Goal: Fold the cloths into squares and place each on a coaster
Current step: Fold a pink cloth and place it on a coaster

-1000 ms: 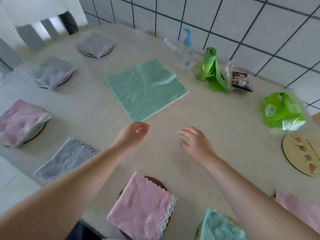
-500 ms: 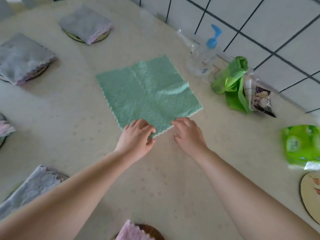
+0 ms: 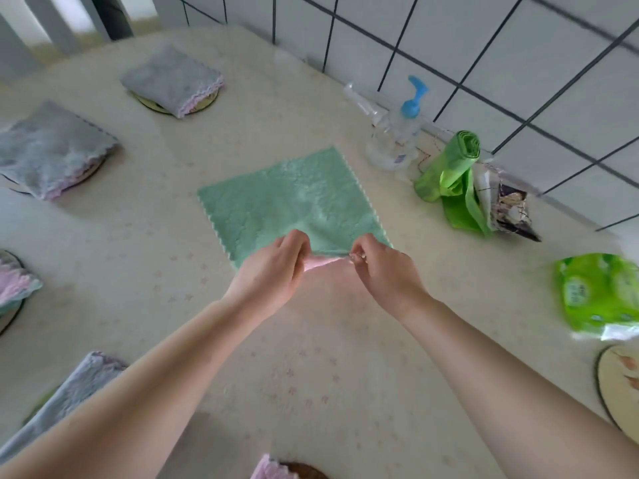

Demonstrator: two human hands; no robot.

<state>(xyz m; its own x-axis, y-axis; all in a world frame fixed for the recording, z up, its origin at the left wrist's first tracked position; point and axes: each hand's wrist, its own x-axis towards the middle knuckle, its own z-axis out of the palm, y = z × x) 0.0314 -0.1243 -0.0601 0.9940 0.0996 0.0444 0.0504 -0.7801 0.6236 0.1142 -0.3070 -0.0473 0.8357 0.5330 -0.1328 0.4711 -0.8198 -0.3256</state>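
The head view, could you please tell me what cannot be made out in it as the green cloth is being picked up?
- Near corner of the green cloth: covered by the left hand and right hand pinching it.
- Coaster under the left grey cloth: mostly hidden by the cloth.
- Bare coaster: cut off by the right edge.
- Green packet print: blurred, unreadable.
- Pink cloth: cut off by the bottom edge.

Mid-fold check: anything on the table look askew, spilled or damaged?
Nothing spilled or damaged. Both the left hand and right hand pinch the green cloth's near edge, showing its pink underside. The pump bottle stands upright by the wall.
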